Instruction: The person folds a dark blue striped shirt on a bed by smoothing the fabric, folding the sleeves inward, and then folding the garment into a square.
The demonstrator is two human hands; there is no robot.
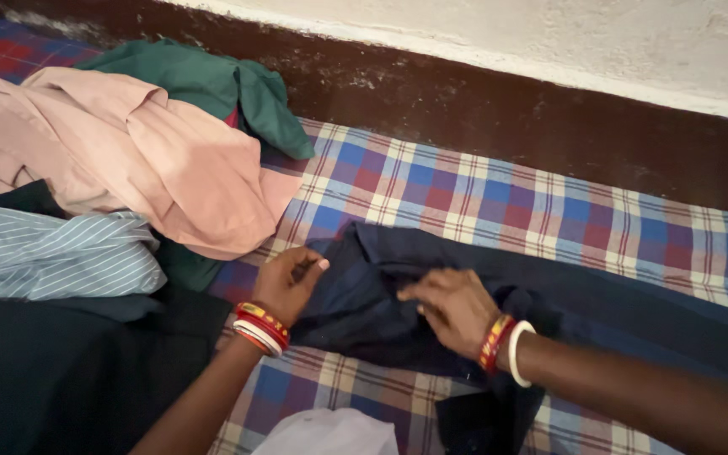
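Note:
A dark navy garment (398, 278) lies spread on a checked blue, red and white cloth (499, 202). My left hand (288, 282) pinches the garment's left edge between thumb and fingers. My right hand (452, 307) lies on the garment's middle, fingers curled and pressing into the fabric. Both wrists wear red, gold and white bangles.
A heap of clothes lies at the left: a pink garment (128, 152), a green one (212, 80), a light blue striped shirt (52, 253) and black cloth (52, 371). A white cloth (330, 434) shows at the bottom edge. A dark brown wall base (499, 109) runs behind.

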